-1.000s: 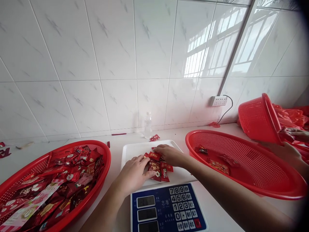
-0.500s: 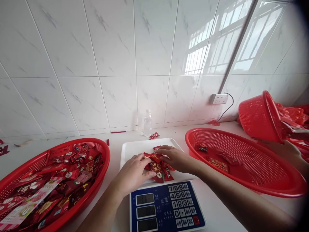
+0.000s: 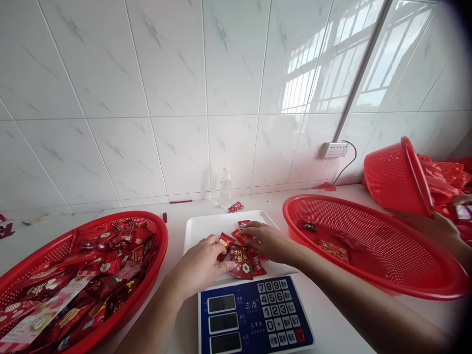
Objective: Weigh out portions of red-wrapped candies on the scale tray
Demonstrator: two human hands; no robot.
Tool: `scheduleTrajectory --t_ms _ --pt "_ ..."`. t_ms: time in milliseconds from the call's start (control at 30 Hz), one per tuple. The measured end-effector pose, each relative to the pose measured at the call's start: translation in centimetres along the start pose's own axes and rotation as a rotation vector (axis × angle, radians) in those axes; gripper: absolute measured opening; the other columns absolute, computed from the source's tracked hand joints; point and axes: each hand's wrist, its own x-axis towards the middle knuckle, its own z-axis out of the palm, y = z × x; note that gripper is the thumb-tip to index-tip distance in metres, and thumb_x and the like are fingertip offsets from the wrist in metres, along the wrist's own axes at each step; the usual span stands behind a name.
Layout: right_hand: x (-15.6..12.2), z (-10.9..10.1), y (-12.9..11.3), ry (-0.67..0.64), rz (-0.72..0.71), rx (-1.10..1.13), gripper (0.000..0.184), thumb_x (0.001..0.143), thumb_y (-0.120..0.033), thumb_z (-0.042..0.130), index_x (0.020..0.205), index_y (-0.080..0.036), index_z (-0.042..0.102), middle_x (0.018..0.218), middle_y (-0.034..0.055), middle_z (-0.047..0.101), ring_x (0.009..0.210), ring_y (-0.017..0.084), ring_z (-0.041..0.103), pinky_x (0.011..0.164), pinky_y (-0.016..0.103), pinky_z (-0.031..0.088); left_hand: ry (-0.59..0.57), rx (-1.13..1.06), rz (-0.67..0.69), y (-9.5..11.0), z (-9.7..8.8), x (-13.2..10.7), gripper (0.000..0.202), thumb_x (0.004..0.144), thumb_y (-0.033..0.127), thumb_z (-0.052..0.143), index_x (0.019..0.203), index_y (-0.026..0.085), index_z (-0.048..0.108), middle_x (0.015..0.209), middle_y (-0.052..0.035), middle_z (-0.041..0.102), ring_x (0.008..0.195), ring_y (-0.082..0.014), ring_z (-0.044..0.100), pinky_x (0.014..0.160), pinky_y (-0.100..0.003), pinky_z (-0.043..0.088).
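Note:
Several small red snack packets (image 3: 241, 260) lie in a loose pile on the white tray of a weighing scale (image 3: 195, 227). My left hand (image 3: 201, 263) is at the pile's left side, its thumb on the front packet and its bent fingers around a small packet at the left edge. From the right, my right hand (image 3: 271, 242) curls its fingers over other packets in the pile; its fingertips partly cover them. The scale's blue keypad panel (image 3: 254, 314) faces me, with three grey displays.
A red basket (image 3: 155, 216) full of packets stands at left; another red basket (image 3: 368, 206) with a few packets is at right. Beyond it, another person's hand (image 3: 438, 231) is by a tilted red basket (image 3: 391, 174). A clear bottle (image 3: 225, 188) stands by the wall.
My hands have eased slightly apart at the pile, and the packets between them have spread a little, showing more of the front packet. The tilted basket at right has barely shifted.

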Motion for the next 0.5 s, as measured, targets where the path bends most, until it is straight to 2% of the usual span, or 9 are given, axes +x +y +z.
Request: scheduleTrajectory --t_ms 67,167,333,500 --pt "-0.03 0.07 0.11 0.001 0.019 -0.002 0.033 0.092 -0.032 0.044 0.118 -0.026 0.064 0.129 0.0081 0.056 0.114 0.026 0.055 0.096 0.043 0.043 -0.001 0.009 0.002 0.00 0.00 -0.05 0.036 0.090 0.051 0.047 0.099 0.022 0.066 0.105 -0.0053 0.059 0.091 -0.0207 0.059 0.080 -0.033 0.047" --pt "-0.16 0.19 0.21 -0.014 0.016 0.007 0.035 0.094 -0.033 0.040 0.120 -0.027 0.063 0.133 0.0085 0.053 0.115 0.026 0.055 0.096 0.044 0.043 -0.003 0.017 0.008 -0.05 0.07 -0.03 0.039 0.089 0.052 0.047 0.110 0.025 0.064 0.111 -0.0062 0.059 0.100 -0.0233 0.059 0.085 -0.034 0.046" --pt "-0.50 -0.01 -0.11 -0.045 -0.067 0.048 0.036 0.095 -0.034 0.037 0.118 -0.027 0.065 0.129 0.0052 0.057 0.116 0.021 0.054 0.099 0.037 0.042 -0.008 0.053 0.005 -0.11 0.33 0.14 0.045 0.089 0.054 0.047 0.124 0.028 0.058 0.126 -0.0082 0.054 0.117 -0.0277 0.052 0.094 -0.039 0.044" --pt "-0.48 -0.27 0.41 -0.020 -0.042 0.069 0.039 0.095 -0.030 0.037 0.123 -0.019 0.061 0.132 0.0085 0.055 0.118 0.022 0.052 0.100 0.038 0.042 -0.022 0.069 0.001 0.09 0.63 0.52 0.046 0.091 0.052 0.044 0.127 0.026 0.055 0.130 -0.0095 0.052 0.122 -0.0290 0.048 0.095 -0.040 0.044"
